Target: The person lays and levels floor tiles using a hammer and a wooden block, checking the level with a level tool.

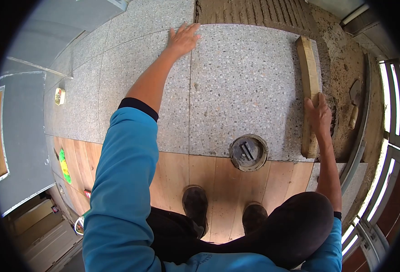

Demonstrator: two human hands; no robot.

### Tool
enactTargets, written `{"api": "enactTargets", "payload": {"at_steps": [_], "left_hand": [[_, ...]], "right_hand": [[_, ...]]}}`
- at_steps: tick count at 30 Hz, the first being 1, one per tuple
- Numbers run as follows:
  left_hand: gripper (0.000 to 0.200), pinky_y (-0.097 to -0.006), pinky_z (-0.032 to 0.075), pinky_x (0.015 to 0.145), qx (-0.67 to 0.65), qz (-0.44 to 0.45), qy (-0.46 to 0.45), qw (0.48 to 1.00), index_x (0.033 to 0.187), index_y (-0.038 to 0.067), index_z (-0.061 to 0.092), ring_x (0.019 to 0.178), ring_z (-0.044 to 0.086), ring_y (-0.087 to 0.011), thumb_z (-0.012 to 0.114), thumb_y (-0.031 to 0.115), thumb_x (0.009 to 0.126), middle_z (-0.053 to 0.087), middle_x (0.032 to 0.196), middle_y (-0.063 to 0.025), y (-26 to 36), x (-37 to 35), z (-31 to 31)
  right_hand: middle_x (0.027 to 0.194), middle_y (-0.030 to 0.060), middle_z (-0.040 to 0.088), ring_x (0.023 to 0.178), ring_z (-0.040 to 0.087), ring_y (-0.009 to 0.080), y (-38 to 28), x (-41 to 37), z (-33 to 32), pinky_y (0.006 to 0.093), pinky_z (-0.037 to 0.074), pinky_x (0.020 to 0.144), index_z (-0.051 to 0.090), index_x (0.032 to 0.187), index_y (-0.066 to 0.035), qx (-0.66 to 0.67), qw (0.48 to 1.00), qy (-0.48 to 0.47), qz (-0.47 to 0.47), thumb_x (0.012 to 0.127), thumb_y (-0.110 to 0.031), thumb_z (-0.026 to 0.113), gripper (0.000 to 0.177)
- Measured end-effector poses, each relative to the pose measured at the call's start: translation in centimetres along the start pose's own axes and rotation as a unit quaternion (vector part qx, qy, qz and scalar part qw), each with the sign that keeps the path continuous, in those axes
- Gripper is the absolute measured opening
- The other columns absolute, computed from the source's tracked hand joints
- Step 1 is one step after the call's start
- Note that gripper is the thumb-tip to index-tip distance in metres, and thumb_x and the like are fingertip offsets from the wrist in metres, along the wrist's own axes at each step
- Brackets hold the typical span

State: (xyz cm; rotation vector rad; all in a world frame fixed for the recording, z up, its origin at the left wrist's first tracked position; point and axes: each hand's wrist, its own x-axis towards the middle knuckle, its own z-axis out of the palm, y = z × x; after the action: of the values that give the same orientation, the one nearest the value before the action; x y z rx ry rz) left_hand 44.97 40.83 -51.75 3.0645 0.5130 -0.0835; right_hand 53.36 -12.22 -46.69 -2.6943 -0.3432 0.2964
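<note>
My left hand (184, 40) lies open on the speckled grey tiles, its fingers spread across the joint near the top edge of the large tile (245, 81). On the right, my right hand (318, 115) is wrapped round a long wooden block (308, 68), which rests along the right edge of that tile. A round drain cover (248, 153) with a dark centre sits at the tile's lower edge, between my two arms.
Ridged mortar (254, 12) borders the tile at the top. A trowel (355, 102) and a long metal bar (363, 122) lie at the right. Wood-look tiles (227, 181) are under my boots. A small tub (60, 96) and a green-yellow object (64, 166) are at the left.
</note>
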Motion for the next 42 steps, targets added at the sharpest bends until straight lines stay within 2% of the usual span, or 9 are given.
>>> {"api": "enactTargets", "payload": {"at_steps": [8,23,26,27,28,35,38,40,42], "left_hand": [[0.055,-0.0587,0.009,0.128,0.009,-0.005,0.017,1.0,0.162,0.025,0.032,0.157,0.025,-0.0259,0.033,0.046,0.111,0.035,0.167,-0.0002,0.2,-0.5,0.4],[0.055,-0.0603,0.009,0.127,0.079,0.074,0.046,0.993,0.161,0.016,0.036,0.156,0.025,-0.0295,0.031,0.041,0.112,0.036,0.167,-0.0034,-0.6,-5.8,-0.2],[0.054,-0.0613,0.01,0.127,0.159,0.103,0.045,0.981,0.161,0.015,0.036,0.156,0.025,-0.0293,0.033,0.039,0.112,0.036,0.167,-0.0034,-1.0,-6.1,-0.1],[0.053,-0.0621,0.01,0.126,0.146,0.112,0.038,0.982,0.16,0.015,0.038,0.156,0.026,-0.0298,0.036,0.036,0.111,0.037,0.166,-0.0038,-0.8,-6.3,-0.5],[0.052,-0.063,0.011,0.125,0.13,0.125,0.034,0.983,0.159,0.014,0.04,0.155,0.028,-0.0304,0.039,0.034,0.11,0.039,0.165,-0.0043,-0.7,-6.6,-1.0],[0.061,-0.0594,0.007,0.127,0.107,0.095,0.004,0.99,0.161,0.015,0.038,0.156,0.026,-0.0287,0.044,0.045,0.108,0.038,0.166,-0.0073,0.5,-7.3,-1.8],[0.065,-0.0581,0.006,0.127,0.138,0.081,-0.009,0.987,0.162,0.016,0.035,0.157,0.025,-0.0275,0.046,0.048,0.107,0.037,0.166,-0.0071,0.2,-7.3,-0.4],[0.067,-0.0578,0.007,0.127,0.124,0.087,0.021,0.988,0.163,0.018,0.033,0.157,0.024,-0.0267,0.047,0.05,0.106,0.035,0.167,-0.0068,-0.5,-8.2,0.6],[0.069,-0.0587,0.009,0.127,0.156,0.115,0.029,0.981,0.163,0.019,0.033,0.157,0.026,-0.027,0.049,0.052,0.105,0.034,0.168,-0.0069,-1.1,-8.8,1.0]], "right_hand": [[0.107,0.0316,0.071,0.104,0.068,0.0491,0.3,-0.1,0.4,0.0521,0.053,0.089,0.056,0.137,-0.003,-0.002,1.0,0.027,-0.009,0.093,-0.045,0.067,0.062],[0.113,0.0303,0.071,0.108,0.068,0.0477,0.8,0.0,0.7,0.0513,0.053,0.092,0.054,0.143,-0.006,-0.038,0.999,0.027,-0.002,0.094,-0.048,0.065,0.066],[0.108,0.0295,0.071,0.103,0.069,0.0477,-0.4,-0.6,0.0,0.0529,0.053,0.088,0.058,0.135,-0.004,-0.036,0.999,0.024,-0.018,0.095,-0.047,0.064,0.059],[0.103,0.029,0.071,0.098,0.068,0.0489,0.6,-0.2,0.0,0.0549,0.052,0.084,0.061,0.123,-0.004,-0.006,1.0,-0.017,-0.016,0.095,-0.047,0.064,0.051],[0.099,0.029,0.071,0.094,0.067,0.0502,1.0,-0.5,0.5,0.0561,0.051,0.081,0.06,0.117,-0.005,0.015,0.999,0.025,-0.029,0.096,-0.047,0.063,0.047],[0.095,0.03,0.071,0.092,0.068,0.05,-0.4,-1.2,-0.3,0.0577,0.054,0.079,0.058,0.12,-0.008,-0.002,0.999,0.027,0.017,0.094,-0.05,0.065,0.05],[0.099,0.0294,0.071,0.094,0.069,0.0488,0.5,-0.5,0.3,0.0577,0.054,0.081,0.059,0.122,-0.008,-0.002,1.0,0.018,0.004,0.094,-0.05,0.065,0.051],[0.101,0.0289,0.072,0.1,0.068,0.0489,0.9,-0.6,0.2,0.0551,0.053,0.086,0.057,0.133,-0.011,-0.007,1.0,-0.002,0.005,0.093,-0.055,0.062,0.06],[0.103,0.0264,0.073,0.103,0.068,0.0465,0.9,-0.8,-0.3,0.0572,0.053,0.084,0.058,0.127,-0.007,0.002,1.0,0.006,-0.016,0.091,-0.057,0.066,0.063]]}}
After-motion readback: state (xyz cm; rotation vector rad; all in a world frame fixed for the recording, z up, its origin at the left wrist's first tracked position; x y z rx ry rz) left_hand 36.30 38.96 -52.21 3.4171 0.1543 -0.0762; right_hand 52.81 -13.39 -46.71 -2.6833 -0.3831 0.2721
